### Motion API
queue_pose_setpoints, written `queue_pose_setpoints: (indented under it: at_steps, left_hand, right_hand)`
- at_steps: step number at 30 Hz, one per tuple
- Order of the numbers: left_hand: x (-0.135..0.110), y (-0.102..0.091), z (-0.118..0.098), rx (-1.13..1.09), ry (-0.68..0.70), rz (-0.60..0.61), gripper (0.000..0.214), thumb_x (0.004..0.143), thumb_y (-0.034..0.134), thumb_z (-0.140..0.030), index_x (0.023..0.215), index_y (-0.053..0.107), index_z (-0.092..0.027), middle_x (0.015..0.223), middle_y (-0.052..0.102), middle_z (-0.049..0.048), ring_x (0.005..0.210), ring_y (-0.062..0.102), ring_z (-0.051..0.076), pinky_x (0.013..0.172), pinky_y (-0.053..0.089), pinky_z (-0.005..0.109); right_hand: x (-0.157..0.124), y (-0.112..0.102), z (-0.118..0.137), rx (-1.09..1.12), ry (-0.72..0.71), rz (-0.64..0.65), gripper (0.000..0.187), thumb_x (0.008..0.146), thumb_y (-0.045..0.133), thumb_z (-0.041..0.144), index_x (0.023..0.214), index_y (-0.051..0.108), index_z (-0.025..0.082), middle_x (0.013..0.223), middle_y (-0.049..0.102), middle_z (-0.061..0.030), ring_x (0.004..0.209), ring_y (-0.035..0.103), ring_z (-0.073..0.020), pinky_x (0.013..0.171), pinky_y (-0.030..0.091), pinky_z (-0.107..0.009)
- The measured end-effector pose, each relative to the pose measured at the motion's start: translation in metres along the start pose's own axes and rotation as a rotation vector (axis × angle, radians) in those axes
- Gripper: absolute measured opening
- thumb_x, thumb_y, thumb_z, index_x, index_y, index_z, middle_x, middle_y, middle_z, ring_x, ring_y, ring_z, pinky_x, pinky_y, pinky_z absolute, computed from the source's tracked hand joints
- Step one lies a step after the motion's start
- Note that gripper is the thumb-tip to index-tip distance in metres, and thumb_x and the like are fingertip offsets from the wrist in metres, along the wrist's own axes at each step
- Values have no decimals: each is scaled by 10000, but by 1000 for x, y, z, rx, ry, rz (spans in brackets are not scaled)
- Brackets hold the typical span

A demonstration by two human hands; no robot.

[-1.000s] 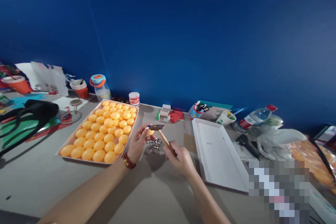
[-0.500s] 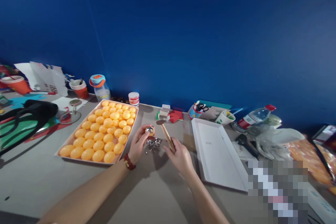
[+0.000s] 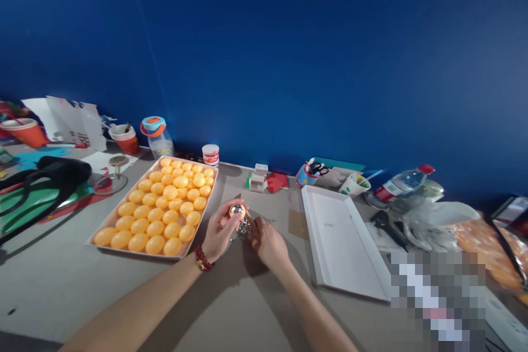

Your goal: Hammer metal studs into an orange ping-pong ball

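My left hand [image 3: 219,231], with a dark red beaded bracelet on its wrist, pinches a small orange ball [image 3: 237,210]; shiny silver shows on its upper side. My right hand [image 3: 269,242] is closed around a wooden-handled tool [image 3: 251,224], whose far end is partly hidden by the left hand and the ball. Below and between the hands lies a pile of small shiny silver pieces [image 3: 243,228], partly covered. To the left stands a shallow tray [image 3: 136,254] filled with rows of orange balls [image 3: 155,214].
A shallow white tray [image 3: 346,247] lies to the right. Along the blue wall stand a white jar [image 3: 210,155], a small white box [image 3: 258,176], a pen cup [image 3: 306,177] and a bottle [image 3: 402,186]. Black straps [image 3: 61,176] and paper cups [image 3: 125,139] are at the left.
My right hand has come left and closer to the left hand. The tool's far end has swung left, up against the ball. My left hand has shifted only slightly.
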State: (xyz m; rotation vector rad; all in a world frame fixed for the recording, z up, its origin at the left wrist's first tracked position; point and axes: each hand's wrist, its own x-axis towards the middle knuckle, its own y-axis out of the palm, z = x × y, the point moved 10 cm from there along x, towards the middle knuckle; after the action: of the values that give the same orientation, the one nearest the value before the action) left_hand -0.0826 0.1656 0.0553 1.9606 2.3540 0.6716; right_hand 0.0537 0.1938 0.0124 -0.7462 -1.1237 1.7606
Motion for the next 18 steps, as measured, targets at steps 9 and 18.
queue_pose_setpoints:
  at_steps: [9,18]
  left_hand:
    - [-4,11,-1,-8,53,110,278,851,619,-271,1097,526,-182,1088,662,121,718,625,140,623,513,255]
    - [-4,16,1,-51,46,142,285,825,649,-257,1100,594,-203,1157,581,96,817,668,191,675,579,315]
  right_hand:
    - [4,1,-5,86,-31,-54,123,773,551,147,888,551,192,810,668,-54,703,606,-179,561,331,-234]
    - [-7,-23,-21,1024,159,3,189,740,614,281,855,481,212,634,532,67,366,407,-63,305,297,-158]
